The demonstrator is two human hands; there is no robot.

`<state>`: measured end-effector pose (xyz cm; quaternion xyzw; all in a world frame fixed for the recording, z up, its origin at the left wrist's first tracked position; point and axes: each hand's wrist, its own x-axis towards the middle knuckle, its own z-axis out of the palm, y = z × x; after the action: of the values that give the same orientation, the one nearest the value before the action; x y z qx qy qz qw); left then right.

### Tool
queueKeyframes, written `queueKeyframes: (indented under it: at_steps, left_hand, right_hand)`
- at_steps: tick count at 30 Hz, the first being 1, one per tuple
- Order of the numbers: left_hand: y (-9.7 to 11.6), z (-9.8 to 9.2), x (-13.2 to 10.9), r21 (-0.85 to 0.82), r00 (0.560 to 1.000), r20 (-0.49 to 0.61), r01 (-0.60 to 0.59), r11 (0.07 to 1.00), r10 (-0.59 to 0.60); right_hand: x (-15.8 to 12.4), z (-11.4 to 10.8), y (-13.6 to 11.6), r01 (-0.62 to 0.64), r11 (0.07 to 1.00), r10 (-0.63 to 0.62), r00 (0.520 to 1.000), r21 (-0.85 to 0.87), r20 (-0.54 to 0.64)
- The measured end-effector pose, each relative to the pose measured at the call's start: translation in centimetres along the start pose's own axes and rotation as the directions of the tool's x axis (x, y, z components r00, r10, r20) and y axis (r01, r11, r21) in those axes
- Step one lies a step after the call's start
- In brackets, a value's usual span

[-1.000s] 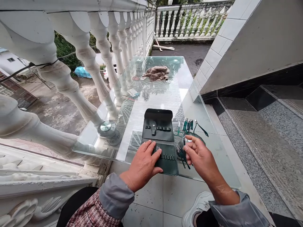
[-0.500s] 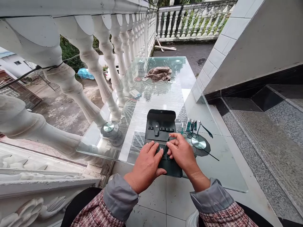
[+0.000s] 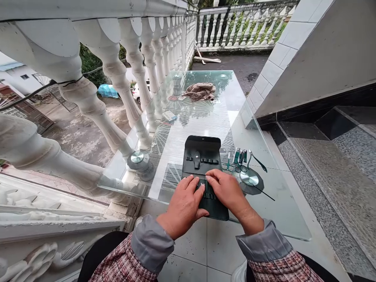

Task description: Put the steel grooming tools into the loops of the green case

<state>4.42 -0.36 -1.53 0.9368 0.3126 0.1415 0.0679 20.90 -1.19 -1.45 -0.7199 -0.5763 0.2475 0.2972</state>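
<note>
An open dark green tool case [image 3: 201, 150] with elastic loops lies on the near edge of a glass table [image 3: 205, 113]. My left hand [image 3: 183, 203] rests flat on the case's lower half, fingers stretched out. My right hand [image 3: 226, 192] lies beside it on the loops, fingertips pressed together over a thin dark tool that is mostly hidden. Several small green and metal manicure tools [image 3: 239, 156] lie on the glass just right of the case. A thin dark pick [image 3: 266, 194] lies further right.
A crumpled brown cloth [image 3: 199, 91] sits at the table's far end and a small card [image 3: 169, 115] at its left edge. Round metal table mounts [image 3: 137, 157] show through the glass. A white balustrade [image 3: 117, 74] runs close on the left, a tiled wall [image 3: 293, 51] and stone steps on the right.
My right hand came from the loose tools at the right with a thin tool and lowered onto the case's loops beside my left hand, which stayed flat on the case.
</note>
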Motion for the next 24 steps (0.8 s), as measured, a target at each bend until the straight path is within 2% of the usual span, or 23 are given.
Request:
queueKeyframes:
  at_steps: [2, 5, 10, 12, 16, 20, 22, 24]
  left_hand:
    - [0.0, 0.0, 0.0, -0.002, 1.000, 0.003, 0.001, 1.000, -0.001]
    - [-0.1, 0.1, 0.0, -0.008, 1.000, 0.012, 0.001, 1.000, -0.001]
    - [-0.2, 0.1, -0.2, -0.017, 1.000, 0.018, -0.001, 1.000, 0.001]
    - [-0.3, 0.0, -0.2, -0.018, 1.000, 0.018, -0.009, 1.000, 0.009]
    - [-0.2, -0.4, -0.1, 0.001, 0.999, -0.003, -0.036, 0.999, 0.036]
    - [0.0, -0.2, -0.1, 0.032, 0.998, -0.004, -0.060, 0.998, 0.060]
    - [0.1, -0.2, 0.0, 0.046, 0.998, 0.005, -0.071, 0.996, 0.070]
    - [0.1, -0.2, 0.0, 0.051, 0.998, 0.013, -0.070, 0.996, 0.069]
  right_hand:
    - [-0.4, -0.1, 0.1, 0.145, 0.975, -0.145, 0.989, -0.168, 0.010]
    - [-1.1, -0.3, 0.3, 0.241, 0.920, -0.241, 0.970, -0.309, 0.040]
    - [-2.1, -0.7, 1.1, 0.328, 0.864, -0.329, 0.942, -0.381, 0.066]
    - [-2.3, -0.9, 1.6, 0.345, 0.859, -0.358, 0.933, -0.378, 0.039]
    - [-2.5, -2.2, 2.7, 0.313, 0.887, -0.368, 0.923, -0.339, -0.111]
    - [-2.7, -4.2, 3.7, 0.214, 0.926, -0.300, 0.917, -0.310, -0.263]
    - [-3.0, -5.0, 4.2, 0.163, 0.939, -0.259, 0.914, -0.303, -0.312]
    - [-3.3, -5.6, 4.8, 0.120, 0.947, -0.215, 0.925, -0.297, -0.312]
